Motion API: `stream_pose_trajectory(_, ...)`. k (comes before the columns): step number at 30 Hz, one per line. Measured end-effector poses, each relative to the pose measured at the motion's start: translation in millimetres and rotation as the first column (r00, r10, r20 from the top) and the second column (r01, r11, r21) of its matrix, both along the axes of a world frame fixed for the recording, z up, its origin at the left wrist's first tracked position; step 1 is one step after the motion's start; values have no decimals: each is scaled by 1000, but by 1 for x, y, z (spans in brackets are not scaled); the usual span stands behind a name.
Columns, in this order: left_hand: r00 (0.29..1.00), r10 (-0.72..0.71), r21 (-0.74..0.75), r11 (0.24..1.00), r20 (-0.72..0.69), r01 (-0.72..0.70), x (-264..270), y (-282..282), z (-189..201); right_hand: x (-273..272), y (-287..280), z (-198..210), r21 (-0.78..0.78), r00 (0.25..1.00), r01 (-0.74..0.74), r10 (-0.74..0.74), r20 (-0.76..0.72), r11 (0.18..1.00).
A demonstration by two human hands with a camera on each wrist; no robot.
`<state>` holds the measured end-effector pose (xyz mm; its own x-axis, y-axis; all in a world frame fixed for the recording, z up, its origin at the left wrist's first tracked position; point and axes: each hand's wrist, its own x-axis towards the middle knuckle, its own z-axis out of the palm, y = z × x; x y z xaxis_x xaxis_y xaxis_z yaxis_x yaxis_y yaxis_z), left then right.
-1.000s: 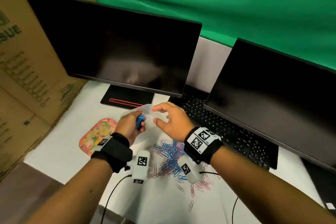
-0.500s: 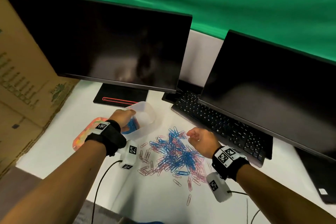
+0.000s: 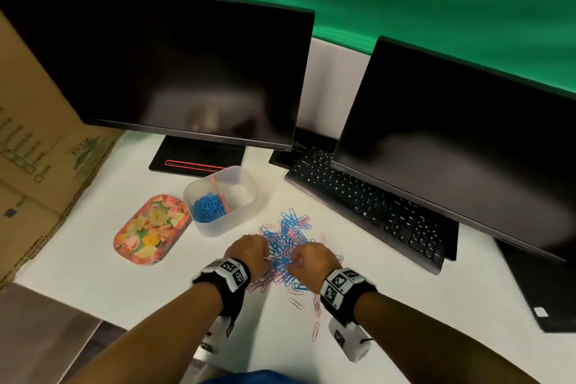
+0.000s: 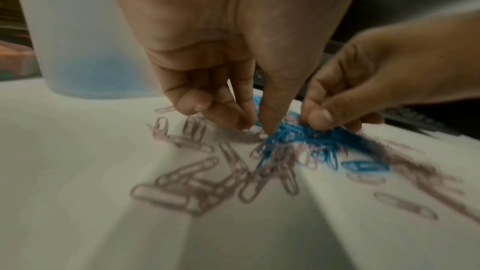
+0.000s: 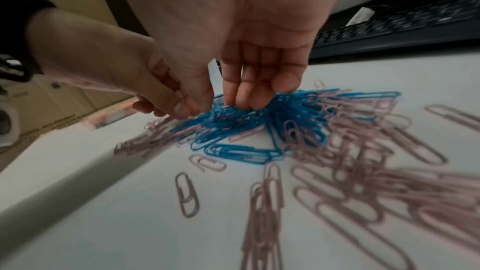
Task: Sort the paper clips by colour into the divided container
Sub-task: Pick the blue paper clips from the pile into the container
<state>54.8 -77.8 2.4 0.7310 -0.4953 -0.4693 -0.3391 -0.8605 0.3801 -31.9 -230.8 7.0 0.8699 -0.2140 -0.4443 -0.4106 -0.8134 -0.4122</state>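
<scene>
A translucent divided container (image 3: 246, 196) stands behind the pile; blue clips (image 3: 207, 212) lie in its left compartment, beside a pink divider (image 3: 219, 193). Blue and pink paper clips (image 3: 288, 237) lie mixed on the white desk. Both hands are down on the near side of the pile, close together. My left hand (image 3: 265, 254) pinches blue clips (image 4: 285, 133) between thumb and fingertips (image 4: 233, 118). My right hand (image 3: 293, 259) has curled fingers (image 5: 246, 100) and thumb closing on blue clips (image 5: 233, 118). Loose pink clips (image 5: 358, 151) surround the blue cluster.
A floral tray (image 3: 152, 229) lies left of the container. A black keyboard (image 3: 367, 203) runs along the right under a monitor (image 3: 467, 140); a second monitor (image 3: 171, 65) and its stand (image 3: 196, 159) are behind. Cardboard boxes (image 3: 34, 146) line the left.
My left hand has come away from the container and dropped to the pile. My right hand moved from above the container down onto the blue clips. More blue clips lie in the left compartment.
</scene>
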Motion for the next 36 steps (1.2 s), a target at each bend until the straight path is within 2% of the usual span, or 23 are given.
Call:
stream_pose_trajectory(3,999,-35,91,995,28,32,-6,-4,-9,6,10,-5,-79,998,-48,50,25,996)
stream_pose_trajectory(7,997,-45,108,993,59,38,-5,-2,-14,9,12,-5,-80,999,-45,46,13,996)
stream_pose_trajectory(12,1000,22,-47,999,-15,-23,1,7,-14,3,2,-4,71,999,30,-32,25,997)
stream_pose_trajectory(16,995,92,-182,979,-29,-95,6,14,-15,-1,-7,-1,236,986,141,-157,51,961)
stream_pose_trajectory(21,994,112,-185,977,14,-108,9,16,-12,-4,-18,4,386,966,193,-244,86,902)
stream_pose_trajectory(23,995,103,-237,967,21,-95,6,12,-10,-4,-22,6,449,960,195,-263,93,872)
stream_pose_trajectory(27,973,6,-456,883,-231,-114,-8,-7,5,-1,-24,16,573,940,209,-324,105,792)
stream_pose_trajectory(29,947,-17,-503,851,-320,-154,-14,-15,12,2,-22,21,622,926,223,-362,105,751)
stream_pose_trajectory(33,915,-22,-522,826,-402,-210,-13,-20,16,10,-20,32,701,890,258,-446,96,665)
stream_pose_trajectory(34,886,1,-529,802,-464,-278,-11,-20,16,13,-21,36,719,876,268,-472,94,641)
stream_pose_trajectory(36,761,80,-525,676,-644,-517,-9,-20,17,17,-21,44,746,849,274,-517,108,607)
